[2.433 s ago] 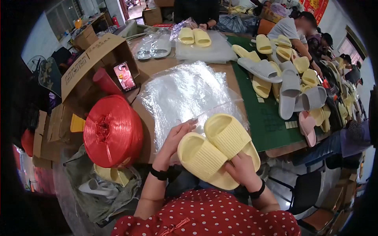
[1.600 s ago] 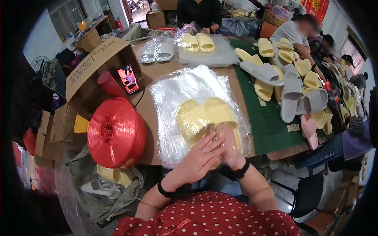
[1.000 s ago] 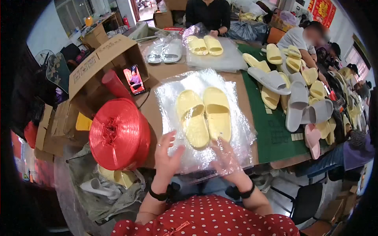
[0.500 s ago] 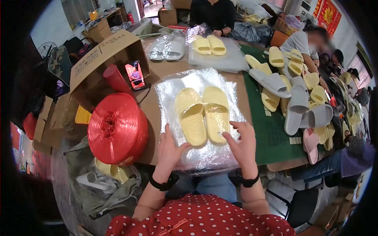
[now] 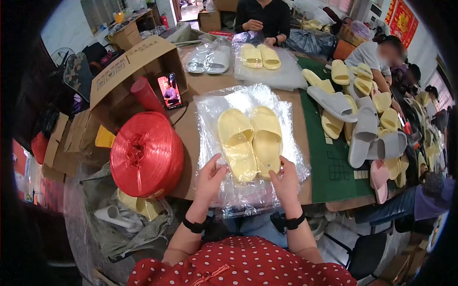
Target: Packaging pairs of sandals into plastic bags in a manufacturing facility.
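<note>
Near the close edge of the worktop (image 5: 202, 83), the pair of yellow slippers (image 5: 260, 148) lies side by side on clear plastic (image 5: 245, 200), toes away, seemingly for evenness. My left hand (image 5: 211, 177) and right hand (image 5: 285, 181), fingers spread, flank it, presumably to square it; the right thumb meets a heel.

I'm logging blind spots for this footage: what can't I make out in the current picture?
All in the head view:
- Central yellow slippers: undersides hidden, facing down.
- Small mark inside the right slipper: too small to read.
- Left fingers: contact with the clear plastic too fine to judge.
- Co-worker across the table: head cut off by the top edge.
- Carton: lower interior partly hidden by the red roll.
</note>
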`<state>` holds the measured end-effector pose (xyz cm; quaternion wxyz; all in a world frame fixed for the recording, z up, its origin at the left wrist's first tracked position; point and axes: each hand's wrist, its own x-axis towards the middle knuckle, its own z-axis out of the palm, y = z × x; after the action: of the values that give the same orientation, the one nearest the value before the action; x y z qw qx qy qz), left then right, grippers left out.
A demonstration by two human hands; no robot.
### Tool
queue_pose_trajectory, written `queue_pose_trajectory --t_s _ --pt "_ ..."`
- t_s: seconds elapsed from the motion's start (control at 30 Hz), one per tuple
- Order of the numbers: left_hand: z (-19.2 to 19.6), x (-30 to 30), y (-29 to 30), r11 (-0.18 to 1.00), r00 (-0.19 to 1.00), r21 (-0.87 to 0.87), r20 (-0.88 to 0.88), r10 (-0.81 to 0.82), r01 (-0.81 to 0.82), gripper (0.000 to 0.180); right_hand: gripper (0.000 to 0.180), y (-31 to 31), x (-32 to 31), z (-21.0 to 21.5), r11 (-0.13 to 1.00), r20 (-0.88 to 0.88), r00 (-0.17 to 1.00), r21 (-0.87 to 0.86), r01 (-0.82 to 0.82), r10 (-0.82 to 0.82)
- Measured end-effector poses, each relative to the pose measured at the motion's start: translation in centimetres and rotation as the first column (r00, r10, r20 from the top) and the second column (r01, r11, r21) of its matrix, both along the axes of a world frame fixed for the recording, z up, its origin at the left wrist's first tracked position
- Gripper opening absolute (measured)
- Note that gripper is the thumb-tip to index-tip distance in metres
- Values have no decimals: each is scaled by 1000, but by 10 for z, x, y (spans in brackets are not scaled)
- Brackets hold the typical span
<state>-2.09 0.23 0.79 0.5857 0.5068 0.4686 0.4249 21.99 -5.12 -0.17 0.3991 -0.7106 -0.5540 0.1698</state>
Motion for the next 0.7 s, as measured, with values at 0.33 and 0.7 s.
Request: queue_pose_trajectory --t_s 0.33,0.7 --pt "3 18 6 984 992 -132 13 122 -120 68 71 -4 4 3 998 -787 615 -43 39 -58" --pt "-22 -5 8 993 983 117 -185 10 12 66 50 -5 -7 6 988 -797 596 9 -152 99"
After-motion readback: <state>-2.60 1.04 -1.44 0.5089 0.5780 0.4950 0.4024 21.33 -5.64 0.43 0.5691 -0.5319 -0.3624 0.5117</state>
